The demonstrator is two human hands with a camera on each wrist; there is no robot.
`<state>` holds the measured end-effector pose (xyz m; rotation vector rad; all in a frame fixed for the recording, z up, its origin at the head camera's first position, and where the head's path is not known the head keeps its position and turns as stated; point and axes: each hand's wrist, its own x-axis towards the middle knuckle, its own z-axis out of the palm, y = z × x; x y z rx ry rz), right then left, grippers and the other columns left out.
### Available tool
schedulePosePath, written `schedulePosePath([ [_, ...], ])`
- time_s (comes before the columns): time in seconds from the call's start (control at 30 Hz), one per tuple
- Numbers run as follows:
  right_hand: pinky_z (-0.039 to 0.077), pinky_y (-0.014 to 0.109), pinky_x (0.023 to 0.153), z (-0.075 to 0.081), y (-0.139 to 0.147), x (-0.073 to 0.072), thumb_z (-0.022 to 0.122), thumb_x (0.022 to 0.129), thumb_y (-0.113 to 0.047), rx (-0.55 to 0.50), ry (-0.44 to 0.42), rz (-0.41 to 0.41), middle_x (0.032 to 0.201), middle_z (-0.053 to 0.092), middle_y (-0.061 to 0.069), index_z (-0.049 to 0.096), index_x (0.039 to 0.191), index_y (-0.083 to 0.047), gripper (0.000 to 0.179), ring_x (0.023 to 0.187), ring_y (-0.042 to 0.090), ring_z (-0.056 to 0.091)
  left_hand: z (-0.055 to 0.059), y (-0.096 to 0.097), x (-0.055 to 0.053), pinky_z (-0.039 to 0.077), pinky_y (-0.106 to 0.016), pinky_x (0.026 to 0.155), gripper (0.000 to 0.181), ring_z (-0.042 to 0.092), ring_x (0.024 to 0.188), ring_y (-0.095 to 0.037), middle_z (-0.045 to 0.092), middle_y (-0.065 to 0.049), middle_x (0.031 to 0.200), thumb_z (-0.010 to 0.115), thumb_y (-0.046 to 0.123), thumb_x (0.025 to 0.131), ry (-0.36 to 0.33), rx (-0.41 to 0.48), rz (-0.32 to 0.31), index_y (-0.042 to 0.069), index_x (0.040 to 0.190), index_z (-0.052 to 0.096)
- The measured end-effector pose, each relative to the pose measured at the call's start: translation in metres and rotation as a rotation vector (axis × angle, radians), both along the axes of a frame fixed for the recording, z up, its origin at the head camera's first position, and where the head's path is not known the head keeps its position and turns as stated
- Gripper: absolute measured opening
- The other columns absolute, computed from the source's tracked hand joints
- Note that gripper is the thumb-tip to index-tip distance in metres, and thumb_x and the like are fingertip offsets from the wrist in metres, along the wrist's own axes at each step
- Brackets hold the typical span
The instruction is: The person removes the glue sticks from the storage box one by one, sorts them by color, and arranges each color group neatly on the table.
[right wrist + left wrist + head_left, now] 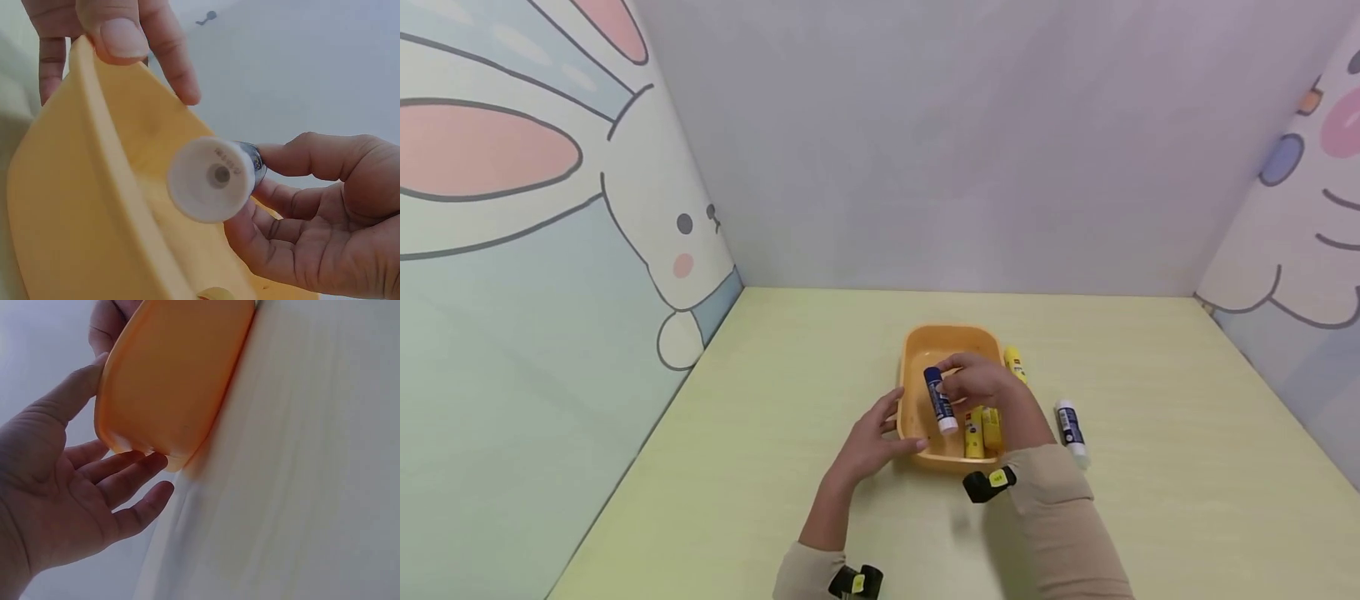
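Note:
In the head view my right hand [976,380] pinches a glue stick [941,402] with a dark blue cap and a white base, tilted over the left part of an orange plastic basket [950,333]. Its round white base [209,181] faces the camera in the right wrist view. With my left hand [867,443] I hold the basket's near left corner. The thumb [70,394] lies at the rim, and the fingers [122,478] reach along the outer wall. Two yellow glue sticks, including one upright-looking stick [973,433], lie in the basket's near right part.
On the table [790,400], a yellow glue stick [1015,363] lies against the basket's right side, partly behind my right hand. Farther right lies another blue and white glue stick [1071,429]. A plain wall [955,167] stands behind, with cartoon-printed walls at both sides.

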<state>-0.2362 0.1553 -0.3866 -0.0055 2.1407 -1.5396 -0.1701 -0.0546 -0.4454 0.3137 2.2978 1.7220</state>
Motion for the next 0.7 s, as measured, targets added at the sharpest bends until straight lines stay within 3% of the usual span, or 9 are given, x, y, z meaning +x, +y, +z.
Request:
schedulePosePath([
  [0.2, 0.051, 0.044, 0.077, 0.001, 0.008, 0.005, 0.058, 0.086, -0.002, -0.017, 0.038, -0.022, 0.113, 0.052, 0.021, 0.046, 0.127, 0.004, 0.043, 0.091, 0.030, 0.059, -0.001, 0.001, 0.000, 0.043, -0.046, 0.091, 0.097, 0.045, 0.121, -0.033, 0.036, -0.011, 0.144, 0.084, 0.028, 0.069, 0.017, -0.023, -0.017, 0.016, 0.147, 0.028],
  [0.47, 0.052, 0.043, 0.076, 0.006, 0.022, 0.013, 0.061, 0.087, -0.006, -0.016, 0.106, -0.040, 0.108, 0.057, 0.020, 0.048, 0.127, 0.005, 0.044, 0.089, 0.028, 0.060, -0.001, 0.002, -0.001, 0.042, -0.046, 0.092, 0.099, 0.044, 0.122, -0.031, 0.039, -0.010, 0.142, 0.085, 0.027, 0.067, -0.027, -0.016, 0.001, 0.017, 0.147, 0.026],
  [0.7, 0.050, 0.044, 0.080, 0.016, 0.035, 0.022, 0.057, 0.090, -0.006, -0.080, 0.129, -0.047, 0.117, 0.052, 0.023, 0.042, 0.132, 0.006, 0.047, 0.094, 0.028, 0.058, -0.001, 0.001, -0.001, 0.043, -0.046, 0.092, 0.098, 0.044, 0.122, -0.032, 0.039, -0.012, 0.141, 0.084, 0.025, 0.068, -0.010, -0.013, -0.018, 0.020, 0.147, 0.026],
])
